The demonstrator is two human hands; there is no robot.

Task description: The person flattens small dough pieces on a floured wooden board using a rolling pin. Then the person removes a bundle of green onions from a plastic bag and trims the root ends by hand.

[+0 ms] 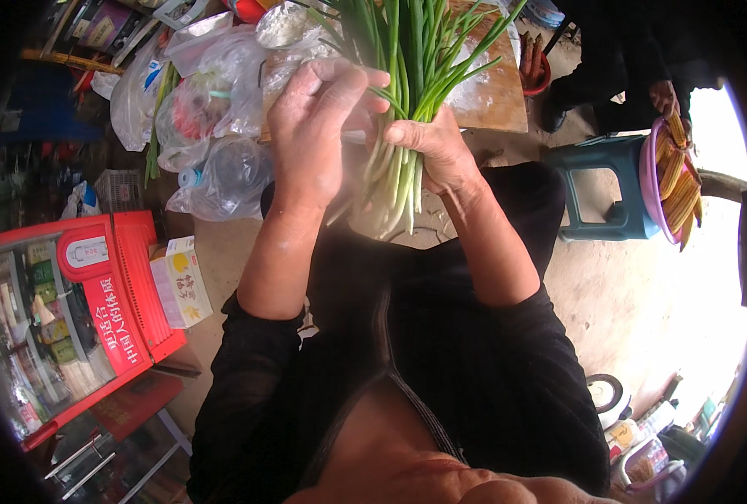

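Note:
A bunch of green onions [405, 69] is held upright before me, its green leaves at the top and the pale stalk ends pointing down toward my lap. My right hand [439, 148] is wrapped around the stalks, with the thumb across the front. Beside the bunch, my left hand [323, 120] is raised with its fingers apart and bent, the fingertips up against the leaves. White powder coats the left hand. Beyond the onions lies a wooden board [496, 104] dusted with white powder, and at its far left stands a bowl of white flour [288, 26].
Plastic bags [206, 94] and a bagged clear plastic bottle [238, 167] lie left of the board. A red display cooler [140, 283] and a carton [181, 283] stand at left. At right, another person's hand [663, 97] reaches to corn cobs [676, 183] in a pink basin [647, 157] on a stool [594, 151].

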